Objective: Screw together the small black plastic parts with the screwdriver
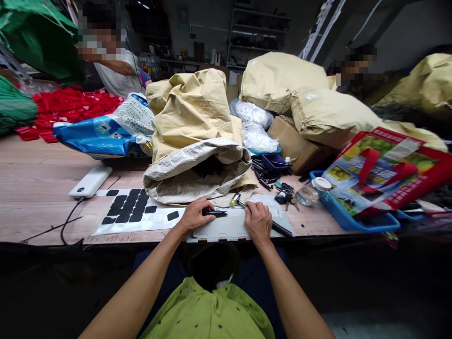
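Observation:
My left hand (195,215) is closed around a slim black part (216,213), whose tip sticks out to the right over a light grey board (226,230). In my right hand (259,223) is a small hammer (281,229). Its black handle runs out below my palm, and its head, with a yellowish face, points up and left beyond my fingers. The hammer head is level with the black part but apart from it. Left of my left hand lies a white sheet (141,225) with several black rounded squares (127,205) on it.
An open-mouthed sack (169,181) with dark contents lies just beyond my hands. A white power bank (91,181) with a cable sits at left. Keys, a clear jar (309,194), black parts (261,174) and a blue basket (339,214) stand right. Two people are across the table.

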`<state>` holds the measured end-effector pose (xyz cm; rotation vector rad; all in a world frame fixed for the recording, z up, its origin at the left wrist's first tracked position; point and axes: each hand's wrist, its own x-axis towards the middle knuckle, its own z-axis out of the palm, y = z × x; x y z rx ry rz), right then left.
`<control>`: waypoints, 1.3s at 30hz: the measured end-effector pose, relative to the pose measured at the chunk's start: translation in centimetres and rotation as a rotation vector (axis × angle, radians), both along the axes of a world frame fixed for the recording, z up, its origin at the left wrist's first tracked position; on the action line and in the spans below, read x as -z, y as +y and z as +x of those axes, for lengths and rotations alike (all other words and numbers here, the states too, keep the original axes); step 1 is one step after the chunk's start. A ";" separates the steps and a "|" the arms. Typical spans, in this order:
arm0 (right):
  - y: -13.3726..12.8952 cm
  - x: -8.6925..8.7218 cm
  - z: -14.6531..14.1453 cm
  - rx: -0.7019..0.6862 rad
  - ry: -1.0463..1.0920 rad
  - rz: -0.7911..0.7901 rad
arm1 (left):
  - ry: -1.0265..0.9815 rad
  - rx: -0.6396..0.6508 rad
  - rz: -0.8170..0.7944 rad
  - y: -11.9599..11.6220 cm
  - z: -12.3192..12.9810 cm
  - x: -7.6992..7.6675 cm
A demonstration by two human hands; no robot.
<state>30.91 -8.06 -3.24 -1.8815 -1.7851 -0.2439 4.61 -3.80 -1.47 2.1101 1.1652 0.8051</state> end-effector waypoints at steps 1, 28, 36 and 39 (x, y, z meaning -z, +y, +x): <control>0.0 0.0 0.0 -0.002 -0.001 -0.002 | 0.002 -0.001 -0.001 0.0 0.0 0.0; 0.0 -0.1 0.0 -0.008 0.001 -0.011 | -0.007 0.023 0.058 0.0 -0.1 0.5; 0.0 -0.2 -0.1 -0.002 0.010 -0.022 | -0.039 0.288 -0.334 -9.7 1.9 -0.6; 0.0 -0.2 -0.1 -0.002 0.012 -0.021 | 0.149 0.245 -0.494 -12.4 2.8 3.7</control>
